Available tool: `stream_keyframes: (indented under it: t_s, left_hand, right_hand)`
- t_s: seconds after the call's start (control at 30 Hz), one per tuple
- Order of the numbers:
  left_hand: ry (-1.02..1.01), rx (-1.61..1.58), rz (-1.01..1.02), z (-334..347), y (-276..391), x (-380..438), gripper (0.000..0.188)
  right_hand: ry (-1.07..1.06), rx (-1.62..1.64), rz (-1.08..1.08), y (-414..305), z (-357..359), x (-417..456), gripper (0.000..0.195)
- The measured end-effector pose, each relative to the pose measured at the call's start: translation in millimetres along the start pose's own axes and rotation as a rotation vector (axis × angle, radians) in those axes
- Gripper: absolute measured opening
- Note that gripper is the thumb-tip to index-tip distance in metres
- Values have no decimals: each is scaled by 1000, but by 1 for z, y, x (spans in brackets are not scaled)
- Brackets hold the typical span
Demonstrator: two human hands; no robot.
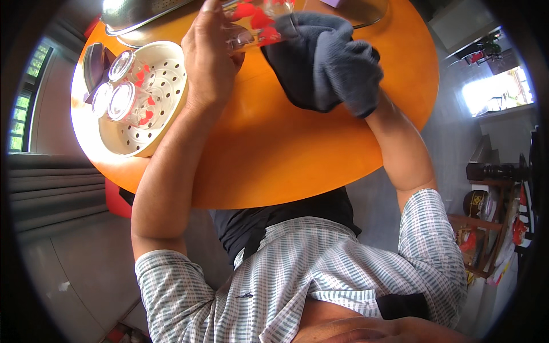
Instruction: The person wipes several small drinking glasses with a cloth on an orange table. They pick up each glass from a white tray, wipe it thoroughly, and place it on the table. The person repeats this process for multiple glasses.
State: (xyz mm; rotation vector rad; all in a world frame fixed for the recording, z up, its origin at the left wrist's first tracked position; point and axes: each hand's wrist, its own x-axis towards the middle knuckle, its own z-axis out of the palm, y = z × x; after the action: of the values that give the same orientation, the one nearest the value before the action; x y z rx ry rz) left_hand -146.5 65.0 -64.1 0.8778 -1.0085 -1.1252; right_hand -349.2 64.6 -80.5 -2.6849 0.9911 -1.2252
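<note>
My left hand [210, 55] holds a clear drinking glass with red printed shapes [261, 25] at the top of the view, over the table. A grey and dark cloth [343, 64] drapes over my right hand, hiding its fingers, and its upper part meets the glass's right end. Left of my left forearm stands a cream oval basket with round holes [171, 107]. Several similar clear glasses [128, 100] lie tilted in it, with their bases towards the upper left.
The round orange table [279, 171] bears a perforated metal colander [141, 15] at the back left and a dark curved object [95, 64] beside the basket. A transparent tray or lid [373, 13] lies at the back right, with a purple thing on it.
</note>
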Motion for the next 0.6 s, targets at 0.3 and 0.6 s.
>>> stream_keyframes:
  t_s: [0.3,0.6]
  left_hand:
    - [-243,-158,-354,14,-7,-20,59]
    - [-280,724,560,18,-7,-26,52]
  right_hand:
    - [558,188,-186,-18,20,12,65]
    - [330,714,188,-16,-5,4,32]
